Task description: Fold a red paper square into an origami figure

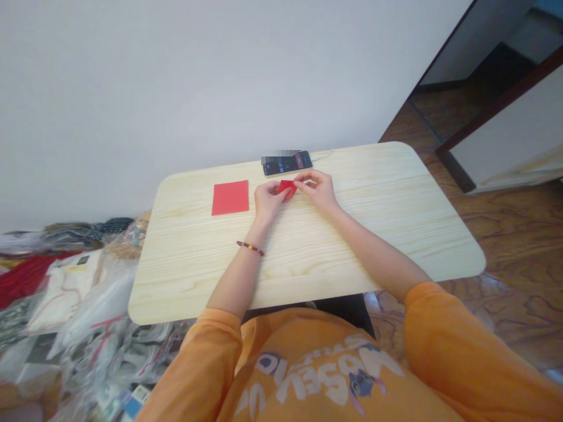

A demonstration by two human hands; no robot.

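A small piece of folded red paper is held between my two hands over the middle of the table. My left hand has its thumb and fingers closed on the paper's left side. With thumb and fingertips, my right hand pinches the paper's upper right corner. My fingers hide part of the folds. Left of my left hand lies a flat red square of paper, apart from it; whether it is one sheet or a stack I cannot tell.
A phone with a lit screen lies just beyond my hands, a white cable at its right end. The pale wood-grain table has rounded corners and stands by a white wall. Clothes and plastic bags are piled on the left.
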